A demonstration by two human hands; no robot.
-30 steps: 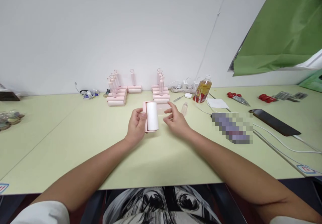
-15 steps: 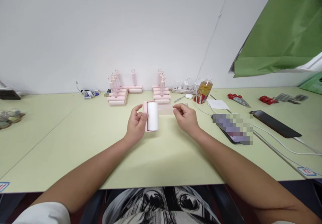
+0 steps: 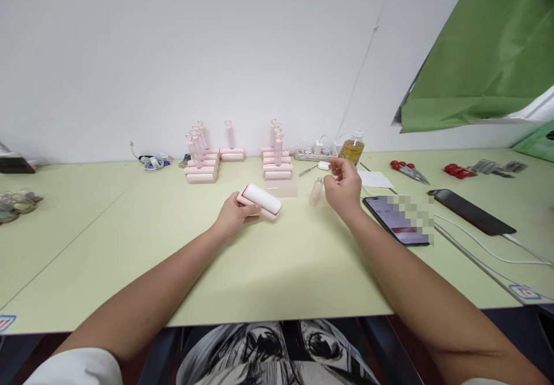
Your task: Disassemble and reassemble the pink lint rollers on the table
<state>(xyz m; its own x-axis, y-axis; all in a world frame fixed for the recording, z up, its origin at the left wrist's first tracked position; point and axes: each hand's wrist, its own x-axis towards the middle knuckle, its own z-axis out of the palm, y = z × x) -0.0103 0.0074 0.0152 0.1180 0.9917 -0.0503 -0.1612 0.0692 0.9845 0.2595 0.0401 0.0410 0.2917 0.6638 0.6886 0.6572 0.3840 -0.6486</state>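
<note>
My left hand [image 3: 234,215] is closed round the pink frame of a lint roller [image 3: 262,199] with a white paper roll, held tilted above the table. My right hand [image 3: 345,189] is raised to the right, its fingers bent and apart, with nothing visible in them. Just left of it is a clear pinkish handle [image 3: 315,191]. A clear, pale pink cover [image 3: 282,188] lies on the table beyond the roller. Behind it stand several pink lint rollers [image 3: 277,167] with upright clear handles, and another group [image 3: 201,174] stands farther left.
A drink bottle [image 3: 352,147], a power strip [image 3: 309,155] and a screwdriver [image 3: 307,171] are at the back. To the right lie a lit phone [image 3: 389,217], a dark phone [image 3: 471,212], white cables and red-handled tools [image 3: 409,171]. A cable bundle [image 3: 153,163] sits back left.
My left hand has turned the roller from upright to slanting, its far end now pointing right. My right hand has moved right and up, away from the roller, uncovering the clear handle.
</note>
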